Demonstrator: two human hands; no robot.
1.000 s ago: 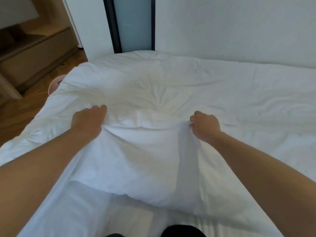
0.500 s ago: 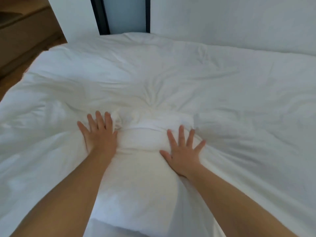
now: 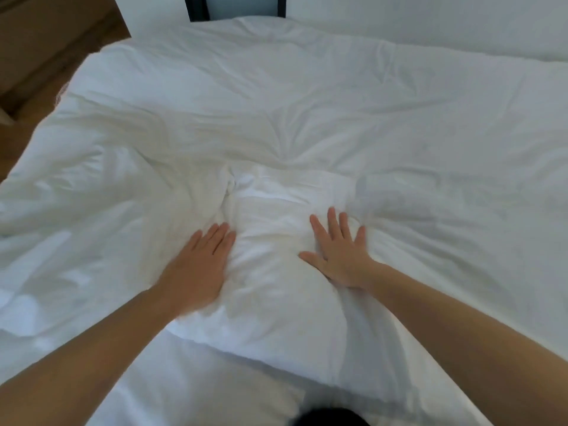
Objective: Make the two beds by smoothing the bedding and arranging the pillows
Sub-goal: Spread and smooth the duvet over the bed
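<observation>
Your hands: your left hand [image 3: 199, 265] and your right hand [image 3: 341, 256] lie flat with straight fingers and press down. They hold nothing. They are apart, one on each side of the puffy lump [image 3: 276, 222].
Puffy lump: it is white and soft, in the middle of the duvet [image 3: 307, 96]. It may be a pillow or a folded bit of duvet. I cannot tell which.
Duvet: it spreads to the left, the right and the far side of the lump. It is full of creases, and a star of folds sits just past the lump.
What could go wrong: if you push in toward the lump, the cloth may bunch up more. If you sweep hard to the left of the lump, the duvet may slide toward the wood floor [image 3: 33, 75].
Around: a flat sheet [image 3: 184, 382] lies on the near side of the lump. A dark door frame [image 3: 196, 7] stands far past it.
In the way: only the lump sits between your hands and the star of folds.
</observation>
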